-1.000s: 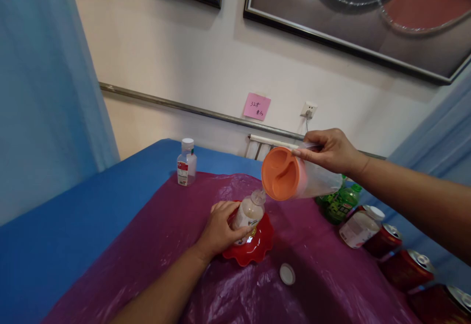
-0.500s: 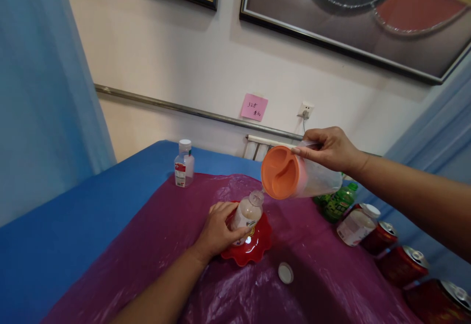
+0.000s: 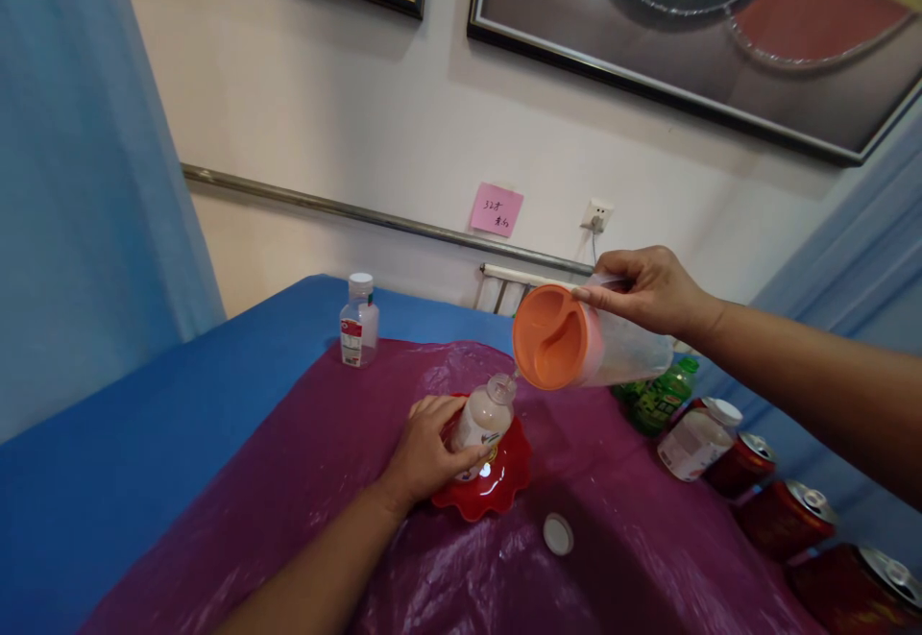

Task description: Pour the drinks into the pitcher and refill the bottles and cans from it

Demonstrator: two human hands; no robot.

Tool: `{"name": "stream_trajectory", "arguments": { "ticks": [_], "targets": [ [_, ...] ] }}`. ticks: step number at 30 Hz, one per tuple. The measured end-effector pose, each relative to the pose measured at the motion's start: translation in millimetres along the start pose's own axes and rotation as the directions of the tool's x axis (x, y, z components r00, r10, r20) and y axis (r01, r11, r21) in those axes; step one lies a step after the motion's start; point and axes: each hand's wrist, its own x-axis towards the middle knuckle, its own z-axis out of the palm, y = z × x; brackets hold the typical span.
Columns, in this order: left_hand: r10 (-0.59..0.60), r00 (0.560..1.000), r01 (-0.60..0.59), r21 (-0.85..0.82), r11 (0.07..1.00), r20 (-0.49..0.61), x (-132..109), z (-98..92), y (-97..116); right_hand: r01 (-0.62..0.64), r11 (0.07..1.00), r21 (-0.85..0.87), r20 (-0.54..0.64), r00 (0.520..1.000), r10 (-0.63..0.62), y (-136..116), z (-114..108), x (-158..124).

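My left hand (image 3: pixel 430 448) is wrapped round a clear plastic bottle (image 3: pixel 487 416) with a printed label and no cap. The bottle stands in a red scalloped dish (image 3: pixel 504 486), leaning slightly right. Up on the right, my right hand (image 3: pixel 644 291) grips the handle of a clear pitcher (image 3: pixel 626 349) with an orange lid (image 3: pixel 548 337). The pitcher is tipped on its side, its lid end by the bottle's mouth, and a thin stream of liquid runs between them. A white cap (image 3: pixel 558 534) lies on the purple plastic sheet (image 3: pixel 612 500) in front of the dish.
A capped clear bottle (image 3: pixel 358 320) stands at the back left. Along the right are green bottles (image 3: pixel 659 397), a white-capped bottle (image 3: pixel 698 438) and several red cans (image 3: pixel 785 520). Behind the blue table (image 3: pixel 237 356) run a metal rail (image 3: pixel 346 212) and a wall socket (image 3: pixel 597 215).
Both hands hold nearly the same pose. The liquid in the bottle looks slightly higher, and the stream from the pitcher continues.
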Motion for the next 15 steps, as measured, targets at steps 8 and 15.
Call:
{"name": "stream_trajectory", "arguments": {
  "ticks": [8, 15],
  "targets": [
    [0.01, 1.0, -0.01, -0.001, 1.0, 0.013, -1.0, 0.2, 1.8, -0.004, 0.999, -0.042, 0.018, 1.0, 0.005, -3.0, -3.9, 0.5],
    [0.018, 1.0, -0.018, -0.007, 1.0, 0.009, -0.9, 0.2, 0.9, -0.007, 0.999, -0.035, 0.023, 1.0, 0.008, -2.3, -4.5, -0.5]
  ]
}}
